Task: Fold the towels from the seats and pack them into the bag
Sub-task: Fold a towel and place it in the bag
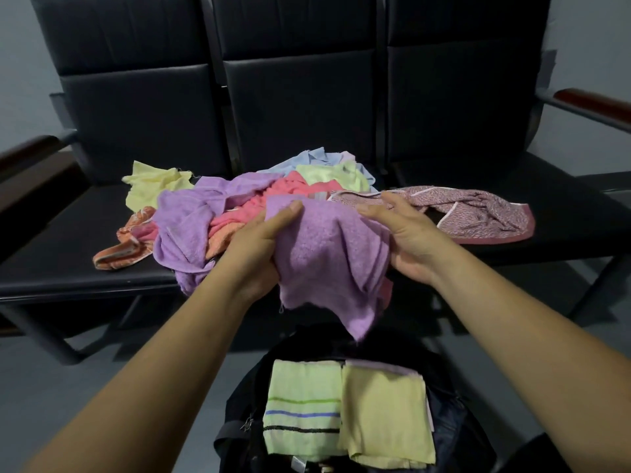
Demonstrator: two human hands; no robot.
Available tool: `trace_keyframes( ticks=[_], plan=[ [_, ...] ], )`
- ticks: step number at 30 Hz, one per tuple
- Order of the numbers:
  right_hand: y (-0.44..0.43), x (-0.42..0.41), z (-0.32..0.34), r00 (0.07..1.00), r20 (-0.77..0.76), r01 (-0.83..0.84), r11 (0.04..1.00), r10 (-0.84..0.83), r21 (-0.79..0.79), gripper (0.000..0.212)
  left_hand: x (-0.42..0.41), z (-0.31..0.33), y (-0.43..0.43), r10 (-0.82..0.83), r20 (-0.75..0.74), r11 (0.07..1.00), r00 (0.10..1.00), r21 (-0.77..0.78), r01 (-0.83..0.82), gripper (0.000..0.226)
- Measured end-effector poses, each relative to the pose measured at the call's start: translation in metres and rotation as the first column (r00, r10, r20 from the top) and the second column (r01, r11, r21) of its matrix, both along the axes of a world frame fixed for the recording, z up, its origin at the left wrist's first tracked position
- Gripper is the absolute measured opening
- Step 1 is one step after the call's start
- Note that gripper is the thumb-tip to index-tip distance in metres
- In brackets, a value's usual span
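Observation:
A crumpled purple towel (pixel 327 257) hangs between my hands above the front edge of the black seats (pixel 68 261). My left hand (pixel 263 244) grips its left side, thumb on top. My right hand (pixel 406 233) holds its right side, fingers spread along the top edge. Behind it lies a pile of loose towels (pixel 252 203): purple, pink, orange, pale yellow, light blue. A patterned pink towel (pixel 478 213) lies spread on the right seat. Below, an open black bag (pixel 454 421) on the floor holds two folded towels, a striped green one (pixel 302 407) and a yellow one (pixel 387 414).
The row of three black padded seats has wooden armrests at the left (pixel 27 155) and right (pixel 594 100) ends. Grey wall stands behind, grey floor (pixel 85 397) lies around the bag.

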State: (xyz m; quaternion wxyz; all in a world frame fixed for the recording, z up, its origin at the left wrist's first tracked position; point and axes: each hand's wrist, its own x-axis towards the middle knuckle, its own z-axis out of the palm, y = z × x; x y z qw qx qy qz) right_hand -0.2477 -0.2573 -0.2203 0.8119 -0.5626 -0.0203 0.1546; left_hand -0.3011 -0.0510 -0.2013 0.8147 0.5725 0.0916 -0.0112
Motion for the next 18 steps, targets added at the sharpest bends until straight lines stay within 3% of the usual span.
trace_keyframes(
  ticks=[2, 4, 6, 8, 11, 13, 18],
  plan=[
    [-0.004, 0.001, -0.006, 0.989, 0.02, -0.142, 0.985, 0.145, -0.101, 0.1, 0.002, 0.002, 0.002, 0.022, -0.06, 0.994, 0.998, -0.101, -0.028, 0.032],
    [-0.003, -0.001, -0.014, 0.963, 0.067, -0.247, 0.957, 0.26, -0.154, 0.095, 0.003, 0.003, 0.007, 0.002, -0.086, 0.977, 0.996, -0.211, -0.02, 0.043],
    [0.003, -0.004, -0.019, 0.965, 0.105, -0.227, 0.964, 0.242, -0.139, 0.083, 0.006, 0.001, 0.014, -0.031, -0.032, 0.972, 0.999, -0.233, 0.023, 0.066],
    [0.008, -0.004, -0.017, 0.983, 0.104, -0.146, 0.987, 0.152, -0.066, 0.065, 0.008, -0.001, 0.019, -0.066, 0.07, 0.989, 0.995, -0.127, 0.075, 0.073],
    [0.007, 0.002, -0.013, 0.992, 0.126, -0.024, 0.999, 0.018, 0.044, 0.046, 0.01, -0.004, 0.027, -0.103, 0.15, 0.978, 0.983, 0.196, 0.072, 0.045],
    [0.003, 0.003, -0.011, 0.989, 0.145, 0.015, 1.0, -0.018, 0.023, 0.037, 0.011, -0.008, 0.034, -0.122, 0.16, 0.921, 0.98, 0.387, 0.052, 0.025],
    [0.0, 0.004, -0.012, 0.959, 0.282, 0.056, 0.965, 0.019, -0.257, 0.036, 0.014, -0.017, 0.034, -0.036, 0.12, 0.918, 0.992, 0.396, -0.015, 0.017]
  ],
)
